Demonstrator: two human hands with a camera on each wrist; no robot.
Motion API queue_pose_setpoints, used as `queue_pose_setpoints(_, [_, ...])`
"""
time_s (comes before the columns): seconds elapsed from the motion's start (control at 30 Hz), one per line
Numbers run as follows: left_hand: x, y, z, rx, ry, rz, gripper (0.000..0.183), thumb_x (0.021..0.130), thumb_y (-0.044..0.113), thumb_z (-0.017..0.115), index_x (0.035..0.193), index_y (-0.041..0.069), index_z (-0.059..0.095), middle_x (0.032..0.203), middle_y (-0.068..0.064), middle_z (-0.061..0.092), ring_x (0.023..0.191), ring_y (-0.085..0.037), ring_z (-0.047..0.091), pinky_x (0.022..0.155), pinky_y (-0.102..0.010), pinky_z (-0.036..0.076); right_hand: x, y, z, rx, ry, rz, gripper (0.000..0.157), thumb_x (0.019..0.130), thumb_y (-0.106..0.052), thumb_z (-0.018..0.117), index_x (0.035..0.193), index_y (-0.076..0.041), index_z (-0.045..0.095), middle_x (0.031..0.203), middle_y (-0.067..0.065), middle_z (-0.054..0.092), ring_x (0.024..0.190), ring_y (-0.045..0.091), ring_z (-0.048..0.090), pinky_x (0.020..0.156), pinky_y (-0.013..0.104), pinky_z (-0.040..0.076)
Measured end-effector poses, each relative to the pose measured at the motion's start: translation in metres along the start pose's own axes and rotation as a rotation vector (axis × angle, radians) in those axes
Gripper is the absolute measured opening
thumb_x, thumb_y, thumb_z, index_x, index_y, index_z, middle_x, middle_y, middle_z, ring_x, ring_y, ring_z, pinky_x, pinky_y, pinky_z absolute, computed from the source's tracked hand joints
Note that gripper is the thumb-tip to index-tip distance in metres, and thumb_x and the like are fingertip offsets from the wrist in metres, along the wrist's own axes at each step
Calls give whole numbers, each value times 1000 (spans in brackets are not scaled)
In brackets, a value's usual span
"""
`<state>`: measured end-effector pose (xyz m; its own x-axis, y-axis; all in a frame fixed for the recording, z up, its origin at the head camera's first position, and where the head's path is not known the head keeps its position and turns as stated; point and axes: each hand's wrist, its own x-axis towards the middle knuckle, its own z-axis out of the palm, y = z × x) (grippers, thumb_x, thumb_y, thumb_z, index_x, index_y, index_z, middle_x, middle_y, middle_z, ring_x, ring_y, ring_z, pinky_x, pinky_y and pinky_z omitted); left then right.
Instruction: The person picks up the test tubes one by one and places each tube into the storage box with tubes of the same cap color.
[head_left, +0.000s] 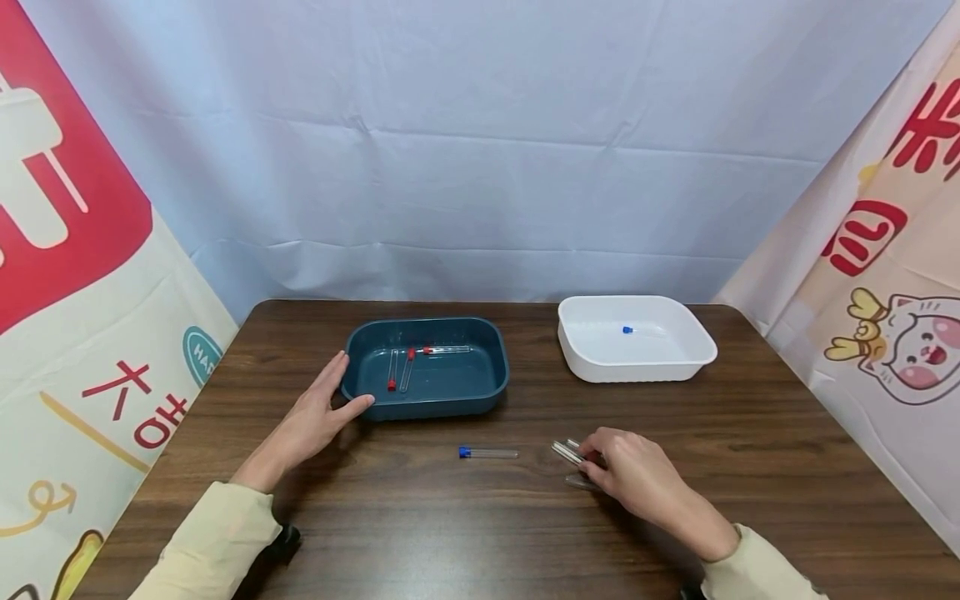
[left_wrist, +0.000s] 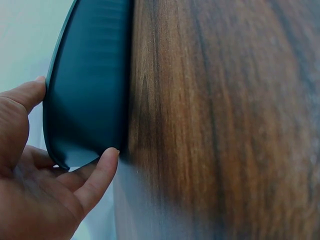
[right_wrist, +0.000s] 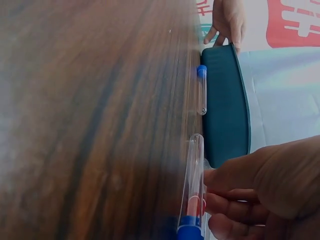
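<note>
The work looks partway done: three red-capped test tubes (head_left: 392, 384) lie in the dark teal tray (head_left: 461, 379), and a blue-capped tube (head_left: 627, 330) lies in the white tray (head_left: 645, 372). Left to place are another blue-capped tube (head_left: 491, 454) on the table and a cluster of tubes (head_left: 567, 452) at the right hand (head_left: 637, 473), whose fingers bend around it; whether they grip cannot be told. The left hand (head_left: 309, 423) rests spread, fingers extended, against the teal tray's corner. The dark wood-grain table (head_left: 390, 533) faces a creased pale cloth (head_left: 465, 200), flanked by printed sheets (head_left: 870, 350).
</note>
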<state>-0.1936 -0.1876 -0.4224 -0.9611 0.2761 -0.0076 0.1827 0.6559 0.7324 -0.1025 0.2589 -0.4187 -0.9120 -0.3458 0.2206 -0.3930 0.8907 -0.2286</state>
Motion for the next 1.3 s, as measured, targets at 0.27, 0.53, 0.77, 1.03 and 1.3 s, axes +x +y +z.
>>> queue_pose_setpoints(0.27, [0, 0, 0, -3, -4, -6, 93, 104, 51, 59, 166, 5, 8, 173, -15, 3, 156, -44, 9, 118, -68, 17, 9, -6, 4, -29, 12, 7, 11, 83, -11, 85, 86, -18, 78, 81, -14, 64, 68, 2, 54, 55, 29, 46])
queue_pose_setpoints(0.53, [1, -1, 0, -2, -5, -5, 93, 103, 52, 59, 166, 5, 8, 173, -16, 3, 155, -45, 9, 118, -68, 17, 19, -12, 6, -47, -21, 16, 11, 84, -13, 83, 82, -21, 77, 78, -13, 64, 68, 5, 58, 54, 31, 47])
queue_pose_setpoints(0.77, [1, 0, 0, -4, -4, -1, 91, 104, 48, 59, 166, 4, 8, 173, -16, 3, 155, -44, 9, 118, -68, 17, 26, -19, 8, -62, -31, 21, 16, 86, -14, 82, 77, -24, 73, 72, -15, 60, 64, 4, 55, 51, 32, 45])
queue_pose_setpoints(1.03, [0, -1, 0, -5, -7, -7, 92, 104, 49, 59, 166, 5, 8, 173, -16, 3, 155, -44, 10, 118, -68, 18, 39, -29, 11, -100, -54, 21, 13, 85, -14, 84, 77, -19, 75, 68, -12, 61, 61, 8, 56, 49, 33, 45])
queue_pose_setpoints(1.3, [1, -1, 0, -3, -1, -5, 92, 104, 48, 60, 166, 4, 9, 173, -16, 4, 155, -44, 10, 118, -67, 18, 49, -36, 14, -58, -87, 47, 18, 89, -18, 82, 74, -21, 73, 54, -18, 50, 56, 5, 52, 49, 32, 45])
